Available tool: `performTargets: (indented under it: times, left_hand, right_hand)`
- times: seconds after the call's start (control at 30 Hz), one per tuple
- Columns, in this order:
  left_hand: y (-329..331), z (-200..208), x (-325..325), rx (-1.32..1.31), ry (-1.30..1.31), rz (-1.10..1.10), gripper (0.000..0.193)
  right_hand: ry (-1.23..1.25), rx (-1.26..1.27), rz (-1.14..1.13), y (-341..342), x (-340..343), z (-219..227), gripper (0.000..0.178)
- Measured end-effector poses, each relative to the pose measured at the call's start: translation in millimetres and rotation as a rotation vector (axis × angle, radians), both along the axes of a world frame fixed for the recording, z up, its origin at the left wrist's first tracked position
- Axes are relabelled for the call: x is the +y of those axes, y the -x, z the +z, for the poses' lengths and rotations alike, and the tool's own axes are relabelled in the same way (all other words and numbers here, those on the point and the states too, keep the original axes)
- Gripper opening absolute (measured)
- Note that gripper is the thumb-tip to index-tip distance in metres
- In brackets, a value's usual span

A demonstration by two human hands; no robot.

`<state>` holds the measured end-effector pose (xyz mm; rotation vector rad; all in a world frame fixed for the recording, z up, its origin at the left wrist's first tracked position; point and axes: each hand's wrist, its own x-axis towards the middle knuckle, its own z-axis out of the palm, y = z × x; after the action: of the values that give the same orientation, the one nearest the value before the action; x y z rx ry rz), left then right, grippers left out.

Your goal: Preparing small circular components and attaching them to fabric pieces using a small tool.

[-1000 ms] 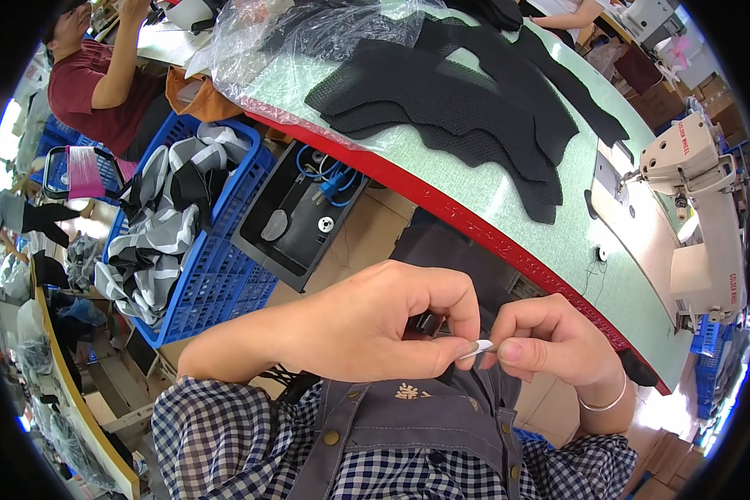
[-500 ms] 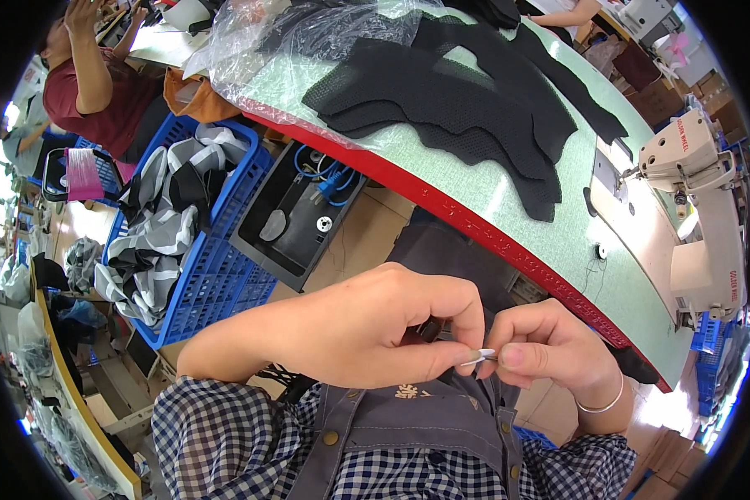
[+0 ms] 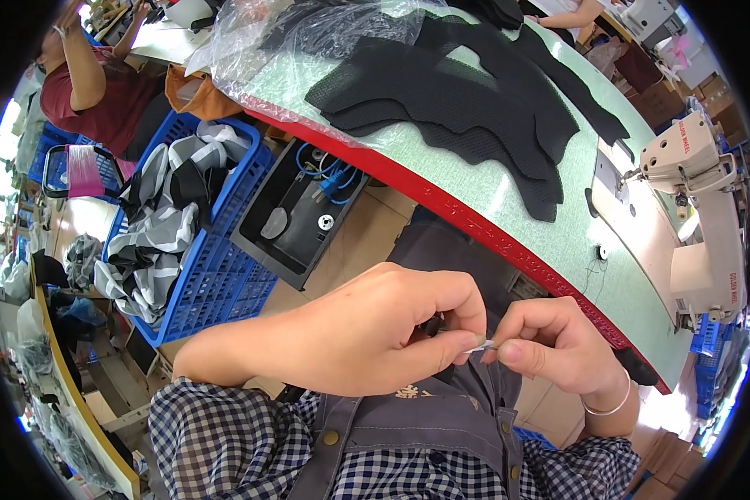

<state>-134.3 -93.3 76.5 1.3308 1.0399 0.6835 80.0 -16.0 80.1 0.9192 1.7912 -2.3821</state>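
Counter: pale green top, red front edge; black mesh fabric pieces stacked at its middle, clear plastic bag at its far left end, cream sewing machine at its right end.

Blue crate: set on the floor below the counter's front edge, filled with grey-and-black cloth.

Left hand, right hand: held together below the front edge, fingers closed, both pinched on one small white piece.
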Motion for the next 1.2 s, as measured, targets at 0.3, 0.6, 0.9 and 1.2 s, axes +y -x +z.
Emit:
performTargets:
  times: [0.3,0.6,0.9,1.2]
  left_hand:
    - [3,2,6,0.068,-0.041,-0.057,0.007]
    - [4,-1,8,0.060,-0.056,-0.108,0.007]
    - [4,1,10,0.102,-0.094,-0.144,0.009]
    - [3,1,12,0.087,-0.027,-0.169,0.010]
  right_hand:
    - [-0.157,-0.032,0.008,2,-5,3,0.017]
    - [-0.219,-0.046,0.055,3,-3,4,0.016]
    - [-0.201,-0.056,0.092,2,-1,9,0.018]
    - [-0.152,-0.037,0.074,3,-3,3,0.021]
